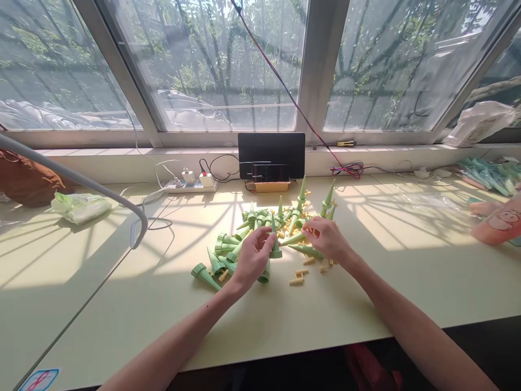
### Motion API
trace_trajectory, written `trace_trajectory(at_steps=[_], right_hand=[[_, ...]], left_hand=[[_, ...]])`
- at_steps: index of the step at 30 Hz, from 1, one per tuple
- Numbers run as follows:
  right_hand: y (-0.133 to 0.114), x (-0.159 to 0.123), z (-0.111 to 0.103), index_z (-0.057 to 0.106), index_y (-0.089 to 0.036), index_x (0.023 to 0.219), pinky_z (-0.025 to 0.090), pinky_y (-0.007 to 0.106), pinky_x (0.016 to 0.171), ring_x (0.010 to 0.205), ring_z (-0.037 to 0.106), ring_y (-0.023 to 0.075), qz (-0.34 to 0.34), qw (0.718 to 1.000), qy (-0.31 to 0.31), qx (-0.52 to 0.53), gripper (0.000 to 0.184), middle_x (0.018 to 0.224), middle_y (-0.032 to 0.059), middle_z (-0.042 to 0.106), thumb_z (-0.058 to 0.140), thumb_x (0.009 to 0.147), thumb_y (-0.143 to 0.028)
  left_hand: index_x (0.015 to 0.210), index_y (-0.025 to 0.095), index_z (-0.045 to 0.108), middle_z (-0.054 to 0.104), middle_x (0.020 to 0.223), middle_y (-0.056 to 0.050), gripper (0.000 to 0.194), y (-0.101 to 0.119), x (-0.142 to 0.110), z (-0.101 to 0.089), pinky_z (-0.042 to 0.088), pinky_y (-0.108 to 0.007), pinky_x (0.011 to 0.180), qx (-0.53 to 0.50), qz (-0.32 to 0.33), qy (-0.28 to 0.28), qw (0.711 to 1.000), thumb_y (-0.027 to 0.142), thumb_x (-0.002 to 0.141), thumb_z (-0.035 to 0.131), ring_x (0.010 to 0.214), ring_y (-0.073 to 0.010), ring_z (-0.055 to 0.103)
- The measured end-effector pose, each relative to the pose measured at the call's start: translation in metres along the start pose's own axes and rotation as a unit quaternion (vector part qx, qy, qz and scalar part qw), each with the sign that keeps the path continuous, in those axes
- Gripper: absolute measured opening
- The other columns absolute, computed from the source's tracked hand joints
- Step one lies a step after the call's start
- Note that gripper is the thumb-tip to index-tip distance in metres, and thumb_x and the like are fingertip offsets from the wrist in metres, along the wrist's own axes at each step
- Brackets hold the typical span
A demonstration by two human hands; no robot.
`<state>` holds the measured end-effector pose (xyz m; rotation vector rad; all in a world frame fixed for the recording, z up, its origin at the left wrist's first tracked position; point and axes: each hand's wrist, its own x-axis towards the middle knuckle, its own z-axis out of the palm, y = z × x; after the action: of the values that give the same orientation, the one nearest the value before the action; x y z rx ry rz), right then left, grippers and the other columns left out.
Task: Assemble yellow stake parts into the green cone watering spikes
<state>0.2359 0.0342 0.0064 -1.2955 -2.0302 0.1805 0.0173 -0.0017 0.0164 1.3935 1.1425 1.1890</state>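
Observation:
A heap of green cone-shaped plastic spikes [244, 239] lies in the middle of the pale table [122, 304], mixed with small yellow pieces [297, 279]. My left hand [253, 258] is closed around one green spike [275, 247], held upright with its tip pointing up. My right hand [329, 239] is pinched shut just right of that spike, over the heap, apparently on a small yellow piece [313, 231] that I can barely make out. Two or three spikes [328, 200] stand upright at the back of the heap.
A dark tablet [271, 155] with a phone [271, 172] on a stand sits at the back by the window. A power strip [189, 185] with cables lies left of it. A grey curved tube [81, 184] crosses the left. More green parts [488, 176] and a pink bag [499, 222] lie at right.

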Motion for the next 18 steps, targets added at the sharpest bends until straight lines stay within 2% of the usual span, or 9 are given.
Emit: trace_trajectory(at_steps=[8,18], right_hand=[[0.009,-0.002,0.001,0.071,-0.02,0.072,0.038,0.023,0.056,0.06,0.051,0.0109,-0.029,0.995,-0.094,0.021,0.016,0.074,0.0004,0.056,0.062,0.085,-0.021],[0.009,-0.003,0.005,0.073,-0.021,0.071,0.037,0.023,0.058,0.065,0.051,0.0119,-0.021,0.991,-0.129,0.0,0.015,0.076,0.0004,0.053,0.064,0.083,-0.019]], left_hand=[[0.109,0.015,0.059,0.066,0.08,-0.004,0.04,0.001,-0.002,0.0,0.035,-0.019,0.042,0.022,0.008,-0.003,1.0,0.048,0.086,0.06,0.052,-0.0072,0.05],[0.107,0.016,0.059,0.064,0.077,-0.002,0.039,0.002,-0.004,0.002,0.034,-0.018,0.039,0.037,0.011,-0.003,0.999,0.048,0.085,0.06,0.048,-0.0055,0.046]])
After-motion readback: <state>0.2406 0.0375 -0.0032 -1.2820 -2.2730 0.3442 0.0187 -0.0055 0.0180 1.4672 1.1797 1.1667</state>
